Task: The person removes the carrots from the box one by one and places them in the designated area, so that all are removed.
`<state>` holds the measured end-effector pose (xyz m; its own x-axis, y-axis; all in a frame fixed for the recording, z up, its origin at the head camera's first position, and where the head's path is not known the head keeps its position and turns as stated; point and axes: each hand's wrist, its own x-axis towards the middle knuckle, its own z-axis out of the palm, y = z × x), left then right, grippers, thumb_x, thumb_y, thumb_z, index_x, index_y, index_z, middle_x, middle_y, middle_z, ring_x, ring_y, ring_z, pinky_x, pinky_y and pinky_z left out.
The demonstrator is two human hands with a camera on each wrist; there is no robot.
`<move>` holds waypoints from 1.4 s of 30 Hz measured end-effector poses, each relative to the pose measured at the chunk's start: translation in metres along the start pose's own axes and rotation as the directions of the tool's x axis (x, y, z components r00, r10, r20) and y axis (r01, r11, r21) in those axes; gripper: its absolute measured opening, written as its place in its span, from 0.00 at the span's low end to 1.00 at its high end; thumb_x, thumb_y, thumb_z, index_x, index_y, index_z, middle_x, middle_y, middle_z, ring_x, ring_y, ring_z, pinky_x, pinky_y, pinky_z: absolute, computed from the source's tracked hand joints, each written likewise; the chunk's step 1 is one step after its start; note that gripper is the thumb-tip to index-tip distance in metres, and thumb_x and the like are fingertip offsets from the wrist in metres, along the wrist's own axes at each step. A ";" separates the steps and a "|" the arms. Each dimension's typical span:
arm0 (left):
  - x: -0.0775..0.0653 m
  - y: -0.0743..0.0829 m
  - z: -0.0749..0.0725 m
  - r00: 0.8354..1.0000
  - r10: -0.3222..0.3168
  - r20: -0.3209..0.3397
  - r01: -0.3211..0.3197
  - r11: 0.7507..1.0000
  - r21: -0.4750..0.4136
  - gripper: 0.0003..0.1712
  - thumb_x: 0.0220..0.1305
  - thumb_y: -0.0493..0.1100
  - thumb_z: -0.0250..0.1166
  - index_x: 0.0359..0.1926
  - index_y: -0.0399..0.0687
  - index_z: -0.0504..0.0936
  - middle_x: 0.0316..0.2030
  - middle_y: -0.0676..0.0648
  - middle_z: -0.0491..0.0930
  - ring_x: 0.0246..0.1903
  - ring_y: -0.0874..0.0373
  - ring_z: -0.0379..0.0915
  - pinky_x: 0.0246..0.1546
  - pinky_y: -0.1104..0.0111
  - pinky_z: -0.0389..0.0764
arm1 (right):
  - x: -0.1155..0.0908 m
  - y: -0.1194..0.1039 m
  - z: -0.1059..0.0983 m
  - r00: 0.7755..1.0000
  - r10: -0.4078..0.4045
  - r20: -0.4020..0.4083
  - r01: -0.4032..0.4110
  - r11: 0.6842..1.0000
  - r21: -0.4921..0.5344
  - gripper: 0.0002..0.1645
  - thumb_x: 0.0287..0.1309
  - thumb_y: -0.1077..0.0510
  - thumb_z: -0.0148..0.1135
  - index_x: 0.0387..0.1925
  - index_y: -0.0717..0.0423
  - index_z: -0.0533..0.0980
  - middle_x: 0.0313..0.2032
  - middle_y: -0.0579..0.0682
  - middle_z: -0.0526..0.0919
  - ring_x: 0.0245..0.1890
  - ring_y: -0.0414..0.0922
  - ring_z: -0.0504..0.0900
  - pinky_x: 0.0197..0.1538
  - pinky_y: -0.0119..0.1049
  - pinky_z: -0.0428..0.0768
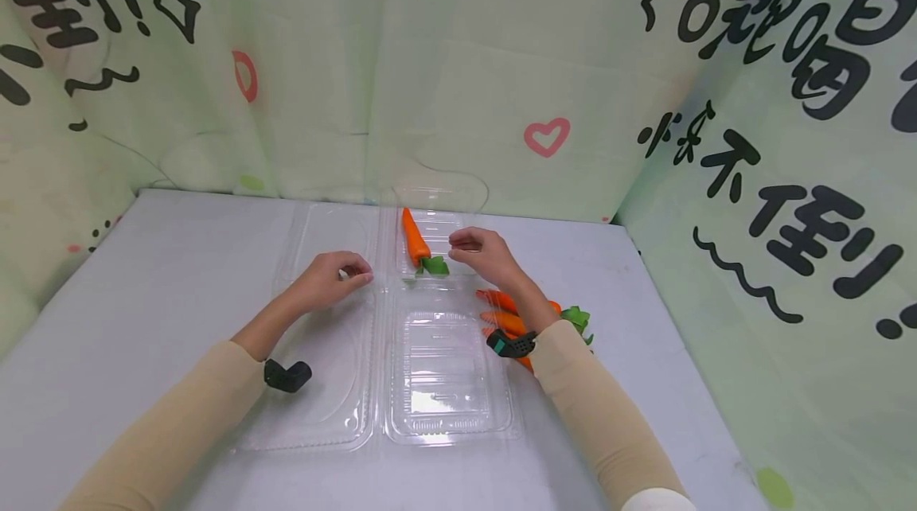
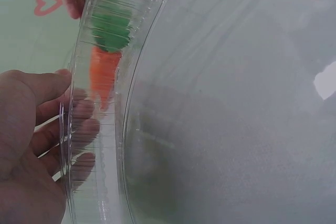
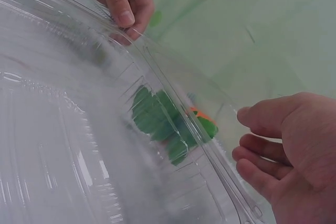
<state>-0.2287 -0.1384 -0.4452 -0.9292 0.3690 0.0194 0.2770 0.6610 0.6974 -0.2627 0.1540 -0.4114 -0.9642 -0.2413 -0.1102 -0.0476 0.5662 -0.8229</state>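
Note:
A clear plastic clamshell container (image 1: 451, 368) lies opened flat, its lid half at the left. My left hand (image 1: 333, 280) pinches the clear rim; in the left wrist view its fingertips show through the plastic. Beyond this rim, an orange toy-like carrot (image 1: 414, 239) with green leaves lies in a further clear tray (image 1: 458, 224). To the right of that carrot is my right hand (image 1: 483, 252). The right wrist view shows its thumb and loosely bent fingers apart beside the clear rim, with nothing seen between them.
Several more carrots (image 1: 501, 322) lie at the right, partly hidden under my right forearm. A pale curtain (image 1: 444, 57) with black writing and pink hearts hangs behind the white table (image 1: 172, 272). Each wrist wears a black band (image 1: 512, 345).

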 end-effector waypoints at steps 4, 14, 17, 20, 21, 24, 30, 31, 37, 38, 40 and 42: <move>0.001 -0.001 0.001 1.000 -0.001 -0.002 0.001 1.000 0.002 0.10 0.67 0.45 0.61 0.44 0.47 0.83 0.40 0.46 0.82 0.42 0.53 0.75 0.49 0.58 0.80 | 0.001 -0.002 0.003 1.000 -0.014 0.007 0.014 1.000 -0.014 0.24 0.64 0.57 0.61 0.59 0.61 0.73 0.57 0.60 0.78 0.56 0.51 0.78 0.62 0.45 0.75; 0.001 -0.002 0.001 1.000 -0.005 0.004 0.005 1.000 0.004 0.11 0.67 0.46 0.61 0.45 0.46 0.83 0.40 0.46 0.82 0.43 0.52 0.75 0.48 0.58 0.80 | 0.006 -0.005 0.008 1.000 0.002 0.017 -0.002 1.000 -0.023 0.24 0.63 0.57 0.62 0.59 0.60 0.73 0.56 0.57 0.79 0.55 0.50 0.78 0.62 0.44 0.75; 0.001 -0.002 0.001 1.000 0.001 0.004 -0.001 1.000 0.004 0.11 0.67 0.46 0.61 0.45 0.46 0.83 0.40 0.46 0.82 0.42 0.52 0.75 0.48 0.58 0.80 | 0.007 -0.005 0.010 1.000 -0.001 0.018 0.002 0.999 -0.034 0.24 0.63 0.57 0.62 0.59 0.60 0.73 0.56 0.57 0.79 0.55 0.50 0.78 0.62 0.44 0.75; 0.001 -0.002 0.000 1.000 0.002 0.005 -0.002 1.000 -0.002 0.11 0.67 0.46 0.61 0.44 0.46 0.83 0.39 0.46 0.82 0.42 0.52 0.75 0.48 0.58 0.80 | 0.009 -0.005 0.012 1.000 -0.001 0.019 0.002 0.999 -0.042 0.24 0.63 0.57 0.61 0.59 0.60 0.73 0.56 0.57 0.79 0.56 0.50 0.78 0.62 0.43 0.75; 0.001 -0.002 0.000 1.000 0.003 0.005 -0.003 1.000 -0.003 0.11 0.67 0.45 0.61 0.44 0.46 0.83 0.39 0.46 0.82 0.43 0.52 0.75 0.48 0.58 0.80 | 0.009 -0.005 0.013 1.000 -0.001 0.019 0.001 0.999 -0.041 0.24 0.63 0.57 0.61 0.59 0.60 0.73 0.56 0.57 0.79 0.56 0.50 0.78 0.62 0.43 0.76; 0.001 -0.002 -0.001 1.000 0.001 0.006 -0.001 1.000 -0.007 0.10 0.67 0.45 0.61 0.44 0.46 0.83 0.39 0.46 0.82 0.43 0.52 0.74 0.47 0.58 0.80 | 0.010 -0.006 0.015 1.000 0.001 0.022 0.000 0.999 -0.035 0.24 0.63 0.56 0.62 0.59 0.59 0.73 0.57 0.57 0.79 0.56 0.50 0.78 0.62 0.44 0.76; 0.001 -0.002 0.000 1.000 -0.011 0.005 0.011 1.000 -0.007 0.11 0.67 0.46 0.61 0.45 0.46 0.83 0.40 0.46 0.82 0.43 0.52 0.74 0.47 0.59 0.80 | 0.014 -0.006 0.018 1.000 0.003 0.028 -0.002 0.999 -0.040 0.25 0.63 0.56 0.62 0.59 0.59 0.73 0.56 0.55 0.80 0.56 0.50 0.79 0.61 0.42 0.76; 0.000 -0.001 0.000 1.000 -0.015 0.005 0.015 1.000 -0.009 0.11 0.67 0.46 0.61 0.45 0.46 0.83 0.40 0.46 0.82 0.43 0.52 0.74 0.47 0.59 0.80 | 0.015 -0.006 0.019 1.000 0.004 0.029 -0.002 0.999 -0.044 0.25 0.63 0.56 0.62 0.59 0.59 0.73 0.56 0.55 0.80 0.56 0.50 0.79 0.61 0.42 0.76; 0.000 0.000 -0.001 1.000 -0.013 0.007 0.013 1.000 -0.014 0.11 0.67 0.46 0.61 0.45 0.46 0.83 0.40 0.46 0.82 0.43 0.52 0.74 0.49 0.58 0.80 | 0.018 -0.008 0.021 0.999 0.018 0.027 -0.017 0.997 -0.069 0.25 0.62 0.54 0.63 0.59 0.58 0.73 0.55 0.54 0.80 0.56 0.50 0.78 0.61 0.42 0.77; 0.000 0.000 -0.001 1.000 -0.011 0.007 0.012 1.000 -0.014 0.11 0.67 0.46 0.61 0.45 0.46 0.83 0.40 0.46 0.82 0.43 0.52 0.74 0.49 0.58 0.80 | 0.018 -0.009 0.022 0.999 0.019 0.028 -0.017 0.997 -0.074 0.25 0.63 0.54 0.63 0.59 0.58 0.73 0.55 0.54 0.80 0.55 0.50 0.78 0.61 0.42 0.77; 0.000 0.001 -0.001 1.000 -0.005 0.007 0.006 1.000 -0.014 0.11 0.67 0.45 0.61 0.45 0.46 0.83 0.40 0.46 0.82 0.43 0.52 0.74 0.49 0.58 0.79 | 0.019 -0.009 0.023 0.999 0.019 0.028 -0.017 0.997 -0.075 0.24 0.62 0.54 0.63 0.58 0.58 0.74 0.54 0.54 0.80 0.55 0.50 0.78 0.61 0.42 0.77; -0.001 0.001 -0.001 1.000 -0.003 0.007 0.003 1.000 -0.015 0.10 0.67 0.45 0.61 0.44 0.46 0.83 0.40 0.46 0.82 0.43 0.52 0.74 0.48 0.58 0.79 | 0.020 -0.009 0.024 1.000 0.009 0.028 -0.007 0.997 -0.076 0.24 0.62 0.55 0.63 0.58 0.59 0.74 0.54 0.54 0.80 0.55 0.50 0.79 0.61 0.41 0.77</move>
<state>-0.2284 -0.1390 -0.4437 -0.9285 0.3712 0.0123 0.2701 0.6522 0.7083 -0.2754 0.1255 -0.4193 -0.9568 -0.2583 -0.1336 -0.0605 0.6260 -0.7775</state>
